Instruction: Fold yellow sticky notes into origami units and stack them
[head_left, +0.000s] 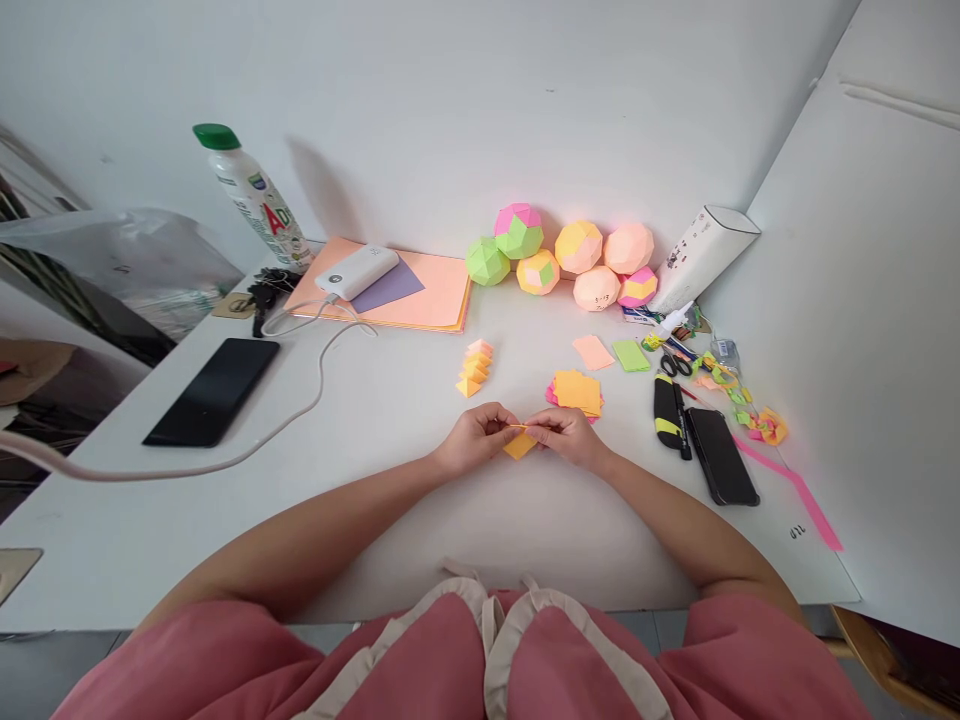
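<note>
Between both hands is a small orange paper piece [519, 446], partly folded, its pointed lower corner hanging toward me. My left hand [478, 438] pinches its left side between thumb and fingers. On the other side, my right hand [568, 436] pinches the upper right edge. The fingers hide part of the fold. Just beyond my right hand lies a stack of orange and pink paper squares [577, 391]. A short row of folded orange and peach paper units [475, 368] sits beyond my left hand.
Faceted paper balls [579, 246] are piled against the wall. A power bank [357, 271] rests on peach paper sheets [442, 290], its cable crossing the left side. A phone [212, 392] lies left; scissors [676, 365], a cutter [665, 410] and another phone [721, 455] lie right.
</note>
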